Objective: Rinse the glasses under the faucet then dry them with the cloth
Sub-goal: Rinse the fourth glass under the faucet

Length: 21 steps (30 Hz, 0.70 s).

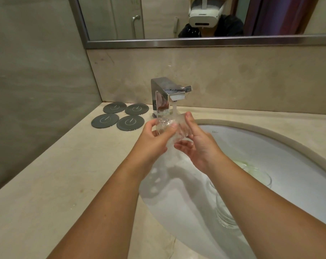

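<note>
A clear drinking glass (169, 128) lies sideways under the running water of the square chrome faucet (167, 95). My left hand (154, 141) grips its left end, thumb across the front. My right hand (194, 141) holds the other end, fingers curled beneath it. Water splashes over the glass and falls into the white sink (281, 152). Inside the basin sit two more glasses: one (224, 208) lower down, partly hidden behind my right forearm, and another (259, 173) further right with a greenish tint. No cloth is in view.
Several dark round coasters (119, 115) lie on the beige counter (65, 184) to the left of the faucet. A mirror (195, 42) hangs above the backsplash, and a wall closes off the left side.
</note>
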Each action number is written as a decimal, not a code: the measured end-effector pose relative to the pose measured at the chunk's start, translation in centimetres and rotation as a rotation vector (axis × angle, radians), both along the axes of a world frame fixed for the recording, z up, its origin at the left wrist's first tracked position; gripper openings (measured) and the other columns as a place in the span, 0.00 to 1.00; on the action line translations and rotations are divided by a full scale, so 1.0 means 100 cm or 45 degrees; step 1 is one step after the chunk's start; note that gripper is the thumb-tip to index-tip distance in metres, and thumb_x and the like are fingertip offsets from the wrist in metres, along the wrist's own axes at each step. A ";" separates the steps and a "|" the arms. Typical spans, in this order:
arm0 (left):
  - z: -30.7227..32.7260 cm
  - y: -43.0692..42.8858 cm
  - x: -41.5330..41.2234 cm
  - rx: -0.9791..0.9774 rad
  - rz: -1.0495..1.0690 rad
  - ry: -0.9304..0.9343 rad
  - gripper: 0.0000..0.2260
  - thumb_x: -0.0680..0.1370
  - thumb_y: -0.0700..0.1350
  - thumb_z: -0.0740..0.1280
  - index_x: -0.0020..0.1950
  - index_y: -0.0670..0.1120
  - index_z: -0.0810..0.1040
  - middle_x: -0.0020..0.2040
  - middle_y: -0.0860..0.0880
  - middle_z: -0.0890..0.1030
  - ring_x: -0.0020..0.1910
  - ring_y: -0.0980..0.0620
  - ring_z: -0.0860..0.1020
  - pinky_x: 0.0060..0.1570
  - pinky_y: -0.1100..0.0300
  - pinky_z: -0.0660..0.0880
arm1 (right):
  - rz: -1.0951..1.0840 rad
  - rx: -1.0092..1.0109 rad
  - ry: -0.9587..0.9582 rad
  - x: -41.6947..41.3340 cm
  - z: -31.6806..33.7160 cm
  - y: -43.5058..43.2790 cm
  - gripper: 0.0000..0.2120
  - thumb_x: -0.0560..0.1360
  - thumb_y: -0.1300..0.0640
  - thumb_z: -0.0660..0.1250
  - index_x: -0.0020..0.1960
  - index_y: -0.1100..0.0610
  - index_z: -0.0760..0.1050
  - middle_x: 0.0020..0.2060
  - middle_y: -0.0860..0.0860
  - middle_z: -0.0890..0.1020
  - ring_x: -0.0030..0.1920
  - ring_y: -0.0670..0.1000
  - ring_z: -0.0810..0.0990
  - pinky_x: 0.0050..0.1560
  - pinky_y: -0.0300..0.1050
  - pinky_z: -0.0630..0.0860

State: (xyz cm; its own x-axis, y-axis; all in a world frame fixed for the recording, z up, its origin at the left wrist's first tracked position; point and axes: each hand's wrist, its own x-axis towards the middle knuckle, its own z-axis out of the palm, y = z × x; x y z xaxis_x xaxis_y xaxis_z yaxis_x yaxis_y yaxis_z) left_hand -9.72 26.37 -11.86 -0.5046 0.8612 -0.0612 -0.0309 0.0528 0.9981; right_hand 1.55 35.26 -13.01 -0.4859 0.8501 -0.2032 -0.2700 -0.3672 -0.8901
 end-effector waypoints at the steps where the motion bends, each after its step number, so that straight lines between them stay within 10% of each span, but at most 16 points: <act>1: -0.002 0.000 -0.001 0.026 -0.030 0.047 0.29 0.73 0.55 0.81 0.71 0.60 0.73 0.64 0.51 0.84 0.61 0.55 0.84 0.67 0.51 0.78 | 0.000 0.000 0.000 0.000 0.000 0.000 0.26 0.75 0.36 0.74 0.56 0.58 0.87 0.41 0.50 0.86 0.36 0.51 0.81 0.42 0.44 0.83; 12: -0.003 0.000 -0.008 0.143 0.022 -0.054 0.29 0.69 0.54 0.82 0.68 0.59 0.77 0.62 0.43 0.86 0.64 0.47 0.84 0.54 0.54 0.84 | 0.143 0.181 -0.006 0.001 -0.002 0.007 0.18 0.76 0.43 0.73 0.65 0.44 0.83 0.51 0.49 0.86 0.44 0.54 0.78 0.35 0.46 0.71; 16: -0.002 0.001 -0.004 0.140 0.019 -0.109 0.24 0.78 0.49 0.79 0.71 0.58 0.74 0.62 0.39 0.85 0.63 0.41 0.85 0.56 0.54 0.84 | 0.084 0.186 0.127 0.001 -0.001 0.007 0.17 0.77 0.58 0.68 0.63 0.44 0.83 0.49 0.52 0.85 0.36 0.51 0.75 0.32 0.45 0.67; 21: -0.002 -0.003 -0.003 0.171 -0.058 -0.043 0.33 0.69 0.49 0.81 0.69 0.68 0.72 0.63 0.43 0.85 0.65 0.49 0.84 0.54 0.60 0.83 | 0.058 0.184 0.178 0.002 -0.004 0.010 0.20 0.71 0.53 0.73 0.63 0.46 0.83 0.47 0.53 0.84 0.33 0.51 0.73 0.29 0.44 0.68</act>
State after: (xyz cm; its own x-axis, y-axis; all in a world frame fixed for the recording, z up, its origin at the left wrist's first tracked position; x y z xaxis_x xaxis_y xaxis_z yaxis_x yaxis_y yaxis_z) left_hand -9.99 26.10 -12.07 -0.4645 0.8847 0.0399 -0.0654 -0.0792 0.9947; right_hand 1.71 36.23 -13.42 -0.5394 0.8420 -0.0085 -0.3810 -0.2530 -0.8893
